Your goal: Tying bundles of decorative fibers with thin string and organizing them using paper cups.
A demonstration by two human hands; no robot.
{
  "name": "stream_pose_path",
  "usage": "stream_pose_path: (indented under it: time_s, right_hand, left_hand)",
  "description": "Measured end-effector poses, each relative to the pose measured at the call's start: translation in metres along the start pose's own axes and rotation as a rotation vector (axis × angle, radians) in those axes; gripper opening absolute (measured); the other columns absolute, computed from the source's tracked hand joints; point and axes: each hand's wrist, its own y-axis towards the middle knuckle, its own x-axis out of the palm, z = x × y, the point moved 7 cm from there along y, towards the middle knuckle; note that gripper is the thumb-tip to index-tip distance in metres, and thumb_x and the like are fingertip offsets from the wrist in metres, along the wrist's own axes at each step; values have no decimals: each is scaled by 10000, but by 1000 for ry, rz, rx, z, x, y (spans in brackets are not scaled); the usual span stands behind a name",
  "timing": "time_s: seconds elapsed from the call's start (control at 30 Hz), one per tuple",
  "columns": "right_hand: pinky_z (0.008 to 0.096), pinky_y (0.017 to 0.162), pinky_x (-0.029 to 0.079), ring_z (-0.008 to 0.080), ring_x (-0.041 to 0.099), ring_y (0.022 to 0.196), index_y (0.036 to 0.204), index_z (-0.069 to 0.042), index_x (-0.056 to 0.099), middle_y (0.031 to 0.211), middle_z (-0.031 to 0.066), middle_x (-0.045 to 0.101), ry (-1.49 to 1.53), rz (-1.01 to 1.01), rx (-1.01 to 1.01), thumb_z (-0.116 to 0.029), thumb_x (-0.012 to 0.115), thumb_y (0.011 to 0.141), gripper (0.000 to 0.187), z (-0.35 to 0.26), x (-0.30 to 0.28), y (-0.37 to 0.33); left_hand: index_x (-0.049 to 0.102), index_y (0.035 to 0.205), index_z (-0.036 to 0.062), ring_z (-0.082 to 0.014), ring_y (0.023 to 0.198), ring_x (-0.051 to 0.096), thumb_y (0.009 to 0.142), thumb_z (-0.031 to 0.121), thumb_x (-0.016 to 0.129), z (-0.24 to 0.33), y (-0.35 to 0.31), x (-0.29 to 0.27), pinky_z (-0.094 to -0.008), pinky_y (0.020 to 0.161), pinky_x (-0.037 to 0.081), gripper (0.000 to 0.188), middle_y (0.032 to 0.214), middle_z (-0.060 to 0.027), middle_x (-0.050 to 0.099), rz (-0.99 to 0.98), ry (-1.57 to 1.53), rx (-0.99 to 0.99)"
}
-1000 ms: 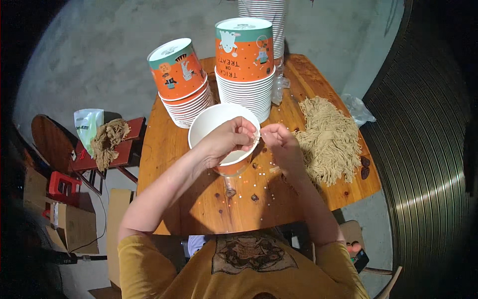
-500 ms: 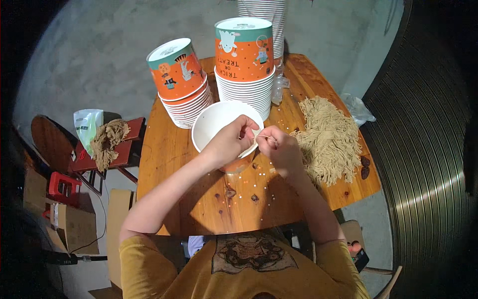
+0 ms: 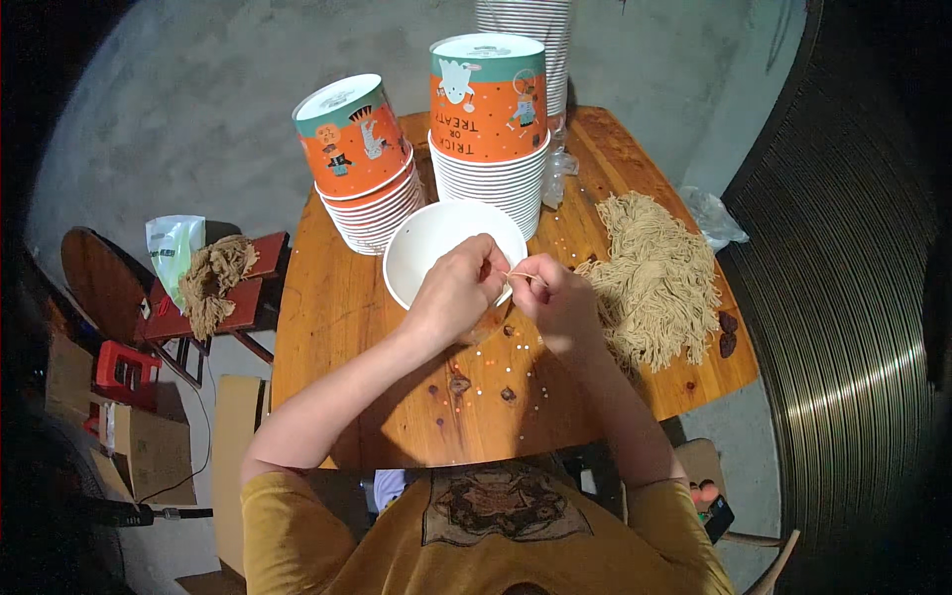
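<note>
A white-lined paper bucket (image 3: pixel 421 243) lies tilted on the table with its mouth toward me. At its near right rim, my left hand (image 3: pixel 458 290) is closed, fingertips pinching a thin beige cord. My right hand (image 3: pixel 557 305) is closed beside it, pinching the same cord (image 3: pixel 526 275), which shows as a short piece between and over the fingers. Whether the cord passes through the bucket's wall is hidden by my hands. To the right of my right hand lies a large heap of beige cords (image 3: pixel 654 283).
Behind the bucket stand two stacks of upside-down orange-and-green paper buckets, one on the left (image 3: pixel 352 149) and a taller one on the right (image 3: pixel 488 104). Small pale bits dot the wooden table (image 3: pixel 397 397). At left, a dark red bench (image 3: pixel 253 278) carries more cord (image 3: pixel 213 283).
Both hands have drawn closer together at the bucket's rim, still pinching the cord. My left hand has shifted slightly down and right. The buckets and cord heap have hardly moved.
</note>
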Motion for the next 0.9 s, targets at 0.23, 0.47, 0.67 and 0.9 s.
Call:
stream_pose_path:
  time_s: [0.23,0.47,0.67,0.9]
  right_hand:
    - [368,490,439,230,561,521,859,-100,560,595,62,523,-28,62,-111,-126,658,782,128,-8,-1,-3]
    - [376,500,444,246,573,542,862,-96,541,604,74,524,31,46,-65,-111,650,780,137,3,6,-3]
    - [300,504,431,118,540,544,871,-39,543,602,33,526,214,-3,118,-123,621,821,125,6,8,-1]
    - [241,504,399,47,476,559,854,-24,553,604,-11,510,383,-4,198,-117,601,848,104,11,9,-2]
  left_hand:
    - [544,858,7,-136,673,531,803,61,601,-18,1,3,-294,613,446,95,745,-66,579,-45,-181,-124]
    - [542,870,42,-77,702,465,761,7,628,-25,5,9,-222,648,409,142,753,14,506,-125,-419,-245]
    - [521,930,53,-82,792,482,745,-51,628,-30,6,15,-205,738,417,237,838,6,521,-180,-616,-281]
    - [517,945,49,-88,812,493,742,-17,649,-29,5,17,-211,756,427,251,871,-6,531,-235,-703,-331]
